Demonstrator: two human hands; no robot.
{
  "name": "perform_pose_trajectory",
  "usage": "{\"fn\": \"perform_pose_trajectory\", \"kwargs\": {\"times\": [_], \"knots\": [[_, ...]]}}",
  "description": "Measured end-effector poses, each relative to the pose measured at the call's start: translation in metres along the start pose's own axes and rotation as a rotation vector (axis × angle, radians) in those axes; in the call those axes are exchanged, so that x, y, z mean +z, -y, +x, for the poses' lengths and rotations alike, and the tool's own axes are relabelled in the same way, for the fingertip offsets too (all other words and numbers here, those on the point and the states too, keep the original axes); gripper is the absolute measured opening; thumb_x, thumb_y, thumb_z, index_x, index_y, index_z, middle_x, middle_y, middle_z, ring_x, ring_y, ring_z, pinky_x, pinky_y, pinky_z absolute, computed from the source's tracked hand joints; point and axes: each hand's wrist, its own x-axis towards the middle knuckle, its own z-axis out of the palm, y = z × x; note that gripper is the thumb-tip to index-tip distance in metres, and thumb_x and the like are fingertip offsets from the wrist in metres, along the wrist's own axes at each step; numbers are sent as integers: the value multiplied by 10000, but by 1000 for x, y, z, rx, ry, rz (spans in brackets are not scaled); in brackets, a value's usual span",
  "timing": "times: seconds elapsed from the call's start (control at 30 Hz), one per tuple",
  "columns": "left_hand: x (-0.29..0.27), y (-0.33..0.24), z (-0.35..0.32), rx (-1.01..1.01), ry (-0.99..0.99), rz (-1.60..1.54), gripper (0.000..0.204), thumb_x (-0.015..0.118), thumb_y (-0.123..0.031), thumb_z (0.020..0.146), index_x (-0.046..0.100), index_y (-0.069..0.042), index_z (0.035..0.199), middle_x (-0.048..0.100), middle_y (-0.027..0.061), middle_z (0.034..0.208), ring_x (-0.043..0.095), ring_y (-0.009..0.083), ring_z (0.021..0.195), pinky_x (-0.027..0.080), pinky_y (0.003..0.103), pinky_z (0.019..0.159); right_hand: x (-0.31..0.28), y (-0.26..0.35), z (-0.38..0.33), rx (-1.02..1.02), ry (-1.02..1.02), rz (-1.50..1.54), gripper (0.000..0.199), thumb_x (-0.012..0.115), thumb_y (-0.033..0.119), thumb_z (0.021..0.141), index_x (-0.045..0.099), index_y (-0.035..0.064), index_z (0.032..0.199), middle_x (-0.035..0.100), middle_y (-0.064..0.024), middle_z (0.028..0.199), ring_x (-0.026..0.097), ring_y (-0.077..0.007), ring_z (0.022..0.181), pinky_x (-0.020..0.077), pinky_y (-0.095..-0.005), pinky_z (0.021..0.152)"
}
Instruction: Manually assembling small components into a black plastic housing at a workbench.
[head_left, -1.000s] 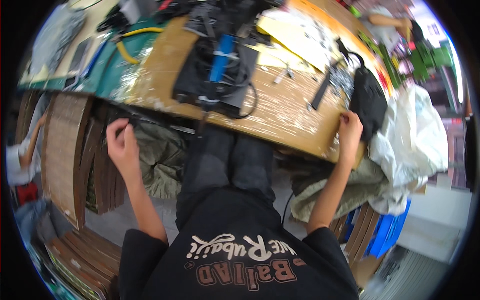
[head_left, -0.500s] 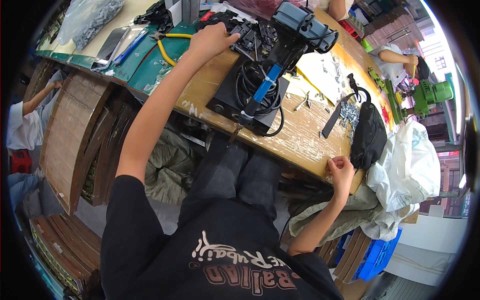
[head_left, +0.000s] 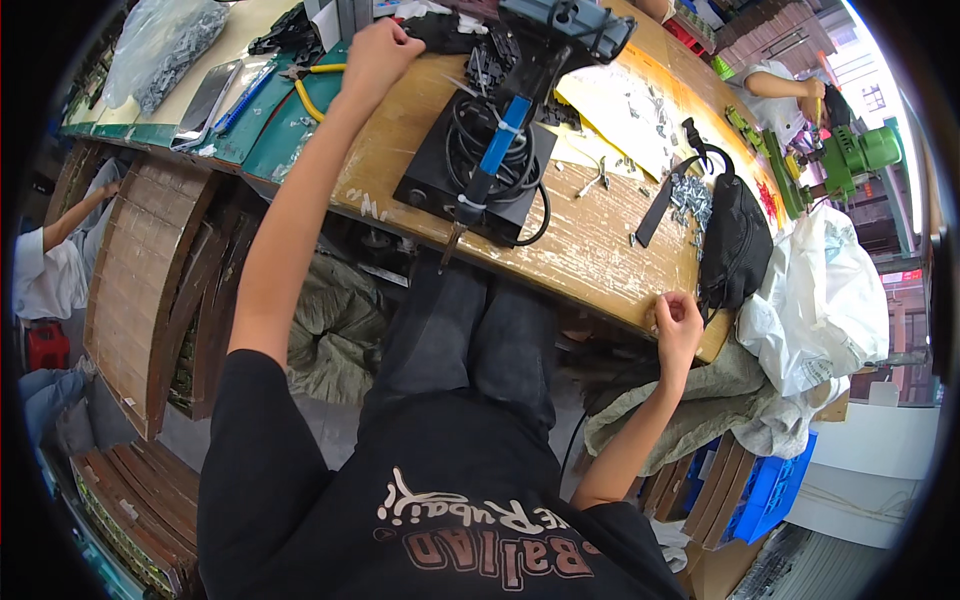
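Observation:
My left hand [head_left: 375, 50] is stretched far across the wooden table [head_left: 590, 255], fingers curled beside a cluster of black parts [head_left: 445, 30]; whether it grips anything I cannot tell. My right hand [head_left: 680, 322] rests at the table's near edge, closed in a loose fist, just left of a black pouch [head_left: 735, 250]. Between my arms sits a black box [head_left: 440, 170] with coiled cable and a blue-handled soldering iron [head_left: 495, 150] lying on top. Yellow-handled pliers [head_left: 312, 88] lie under my left forearm.
Small metal screws [head_left: 690, 195] are scattered by the pouch. A white sack [head_left: 820, 300] hangs at the table's right end, with a green machine [head_left: 860, 155] behind it. One person's arm [head_left: 60, 225] shows at the left; another person [head_left: 790, 85] works at the top right. Brown stacked panels [head_left: 140, 290] stand left.
My left hand rose from below the table's left edge and reached far across the tabletop. My right hand stayed at the near edge and curled into a fist.

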Motion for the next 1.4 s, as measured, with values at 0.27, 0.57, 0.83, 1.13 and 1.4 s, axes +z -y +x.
{"fn": "perform_pose_trajectory", "kwargs": {"times": [0.27, 0.57, 0.83, 1.13, 1.4], "knots": [[-116, -64, -91, -164, -57, -671, 198, 542, -127, 840, 518, 47, 930, 594, 101, 824, 627, 157, 693, 512, 242, 565, 11, -9, -7, 3, -190, 352, 100, 541, 67, 849, 550, -11, 912, 551, -20, 704, 498, -55, 573, 385, -170, 485], [-112, -166, -289, -740, 396, -1303, 264, 479, 57, 781, 322, -31, 974, 559, 181, 920, 629, 280, 719, 569, 386, 531, 22, 38, -50, 52, 83, 1151, 229, 445, 115, 914, 509, -30, 1079, 581, -105, 860, 494, -101, 553, 407, -201, 447], [-51, -175, -356, -620, 437, -1025, 227, 485, 113, 799, 348, -6, 935, 547, 183, 1037, 605, 175, 841, 525, 273, 721, 28, 51, -106, 400, 622, 1460, 216, 386, 123, 930, 469, -60, 1010, 547, -289, 1025, 616, -270, 550, 525, -303, 450], [-42, -188, -347, -1150, 457, -1363, 228, 446, -88, 887, 422, -42, 1110, 406, 178, 1282, 441, 239, 1148, 398, 341, 917, 33, 24, -114, 45, 544, 1217, 148, 464, 48, 885, 517, -59, 971, 594, -236, 931, 629, -277, 757, 537, -356, 672], [-48, -195, -331, -1208, 778, -1412, 659, 516, -54, 822, 129, -15, 1354, 391, 201, 1279, 518, 301, 1062, 439, 358, 886, 28, 20, -111, -188, 790, 884, 92, 620, -10, 744, 637, -61, 818, 630, -193, 787, 633, -233, 701, 511, -276, 618]]}}
